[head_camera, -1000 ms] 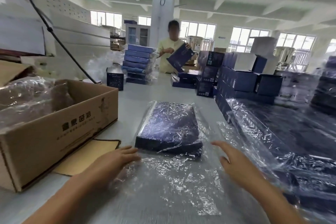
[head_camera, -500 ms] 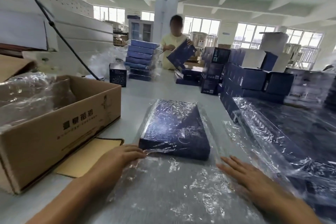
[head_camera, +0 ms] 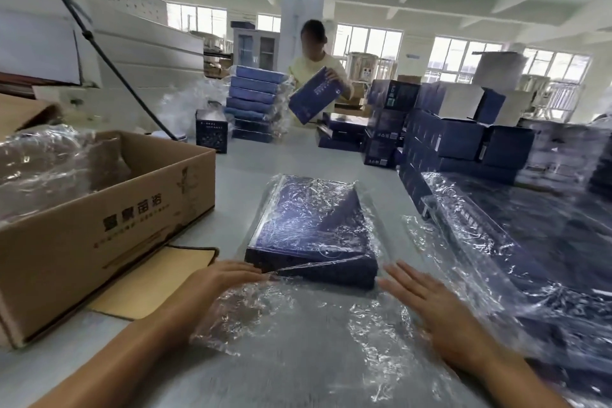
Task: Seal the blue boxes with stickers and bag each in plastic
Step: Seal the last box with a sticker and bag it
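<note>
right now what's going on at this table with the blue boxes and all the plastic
A person is bagging a blue box on the table. The box lies flat inside a clear plastic bag, whose loose end trails toward the camera. The left hand is at the box's near left corner and the right hand lies by the near right corner, both hands with fingers straight. A cardboard carton sits to the left. Across the table another person holds a second blue box beside a stack of bagged boxes.

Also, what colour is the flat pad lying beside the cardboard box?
The pad is tan-yellow with a dark edge; head view.
</note>
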